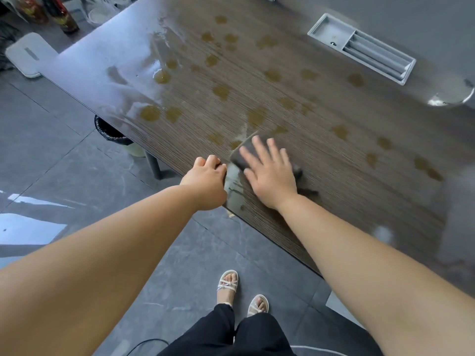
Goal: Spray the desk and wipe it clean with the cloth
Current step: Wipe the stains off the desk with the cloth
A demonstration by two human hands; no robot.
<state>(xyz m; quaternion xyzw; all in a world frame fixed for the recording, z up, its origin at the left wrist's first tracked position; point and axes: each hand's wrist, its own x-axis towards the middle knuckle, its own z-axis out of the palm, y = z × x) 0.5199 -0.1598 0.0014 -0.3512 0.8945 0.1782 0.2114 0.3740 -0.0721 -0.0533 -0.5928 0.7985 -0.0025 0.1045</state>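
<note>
A dark wood-grain desk (321,155) is dotted with several yellow-brown stains (221,91) and wet streaks on its left half. My right hand (270,173) lies flat with fingers spread on a dark grey cloth (240,154) near the desk's front edge. The cloth shows beyond my fingertips and at the right side of my palm. My left hand (205,181) rests curled on the desk's front edge, just left of the cloth, with nothing visible in it. No spray bottle is in view.
A grey cable tray (359,47) is set into the desk at the back right. A bin with a black liner (113,132) stands under the desk's left side. Bottles (61,16) and a white flat object (30,55) sit on the floor at far left. My sandalled feet (241,294) stand on grey tiles.
</note>
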